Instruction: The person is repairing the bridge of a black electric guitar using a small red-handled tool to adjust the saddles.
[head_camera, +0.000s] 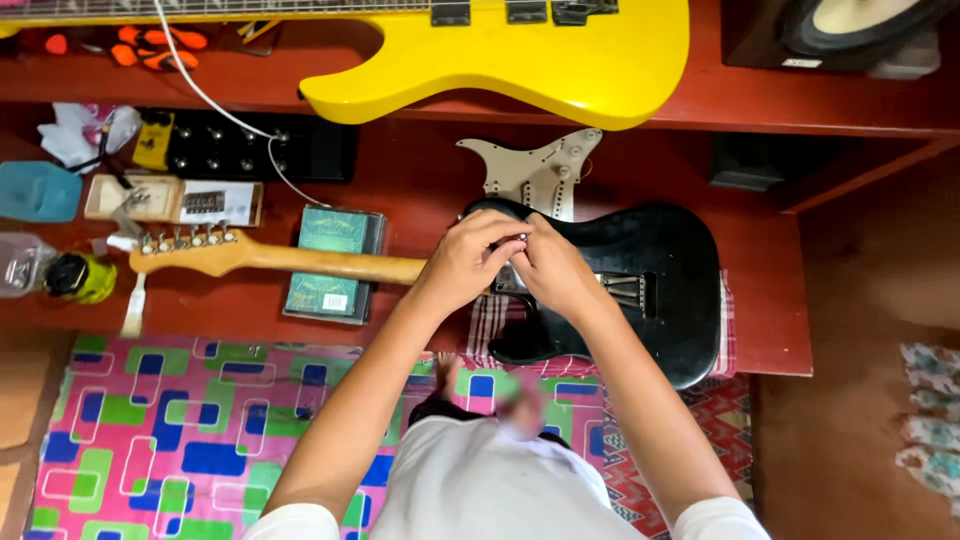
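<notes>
A black electric guitar body (650, 250) with a light wooden neck (300, 258) lies across a red low table (420, 170), resting on a checked cloth (490, 325). My left hand (462, 262) and my right hand (553, 268) meet over the body where the neck joins it. Both pinch a small white and metal part (518, 242) between their fingertips. The detached cream pickguard (535, 172) lies just behind the hands. What the fingers cover on the guitar is hidden.
A yellow guitar (500, 50) lies on the upper shelf beside a speaker (850, 25). A green box (333, 260) sits under the neck. Black pedal unit (250, 148), small cardboard box (170, 200), bottles (60, 275) and orange tools (150, 45) crowd the left. A patterned mat (200, 430) covers the floor.
</notes>
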